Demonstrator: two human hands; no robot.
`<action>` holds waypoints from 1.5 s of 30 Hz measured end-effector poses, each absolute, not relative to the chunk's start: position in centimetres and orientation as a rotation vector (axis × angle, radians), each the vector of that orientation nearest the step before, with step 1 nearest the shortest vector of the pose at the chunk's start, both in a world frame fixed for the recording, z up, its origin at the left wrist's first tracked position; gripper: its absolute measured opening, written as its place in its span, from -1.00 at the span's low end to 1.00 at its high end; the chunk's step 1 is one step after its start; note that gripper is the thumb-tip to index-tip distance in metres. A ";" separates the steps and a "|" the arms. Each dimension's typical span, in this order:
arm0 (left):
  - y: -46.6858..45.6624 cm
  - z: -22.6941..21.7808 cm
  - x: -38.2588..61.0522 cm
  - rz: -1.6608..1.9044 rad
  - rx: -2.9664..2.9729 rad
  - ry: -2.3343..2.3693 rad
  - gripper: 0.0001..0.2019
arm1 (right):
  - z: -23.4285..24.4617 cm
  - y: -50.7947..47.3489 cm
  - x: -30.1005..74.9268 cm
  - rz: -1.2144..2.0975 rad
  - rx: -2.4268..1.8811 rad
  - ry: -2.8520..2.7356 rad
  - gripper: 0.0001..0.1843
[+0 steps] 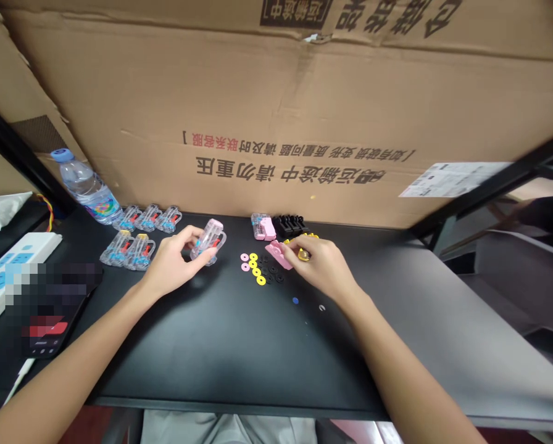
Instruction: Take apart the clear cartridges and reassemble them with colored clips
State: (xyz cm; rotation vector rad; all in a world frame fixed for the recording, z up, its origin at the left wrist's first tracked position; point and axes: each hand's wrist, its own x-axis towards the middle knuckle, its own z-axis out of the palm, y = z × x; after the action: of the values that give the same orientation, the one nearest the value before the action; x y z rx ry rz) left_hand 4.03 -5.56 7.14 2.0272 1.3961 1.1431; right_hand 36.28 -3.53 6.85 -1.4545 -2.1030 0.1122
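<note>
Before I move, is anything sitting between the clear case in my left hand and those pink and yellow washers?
Nothing visible is in the way. Only bare black desktop lies between the clear plastic case in your left hand and the pink and yellow washers.

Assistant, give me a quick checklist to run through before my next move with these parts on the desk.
1. Left hand has a firm hold on the clear plastic casing: ok.
2. Right hand is pinching the yellow part: ok, though the fingers hide most of it.
3. Pink piece is right beside the right hand: ok.
4. Yellow and pink rings lie together in front of the pink piece: ok.
5. Blue disc lies with the other rings: not ok, it sits apart.
6. Yellow part seated in the pink piece: cannot tell.
</note>
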 end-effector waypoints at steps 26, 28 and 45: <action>-5.4 5.4 3.6 0.500 2.817 1.265 -0.81 | 7.0 0.9 31.7 -0.300 -1.945 -2.319 -0.57; -5.2 5.4 3.1 0.482 2.788 1.341 -0.81 | 7.5 1.8 31.1 -0.291 -1.996 -2.353 -0.53; -4.8 6.6 1.8 0.646 2.708 1.664 -0.38 | 8.4 -1.3 28.8 -0.025 -1.699 -2.251 -0.62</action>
State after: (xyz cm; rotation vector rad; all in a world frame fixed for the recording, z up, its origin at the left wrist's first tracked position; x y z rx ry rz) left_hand 1.77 -4.80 6.57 2.7081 1.6644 0.6459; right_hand 28.84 -1.29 8.39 -1.6993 -2.2509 -0.0250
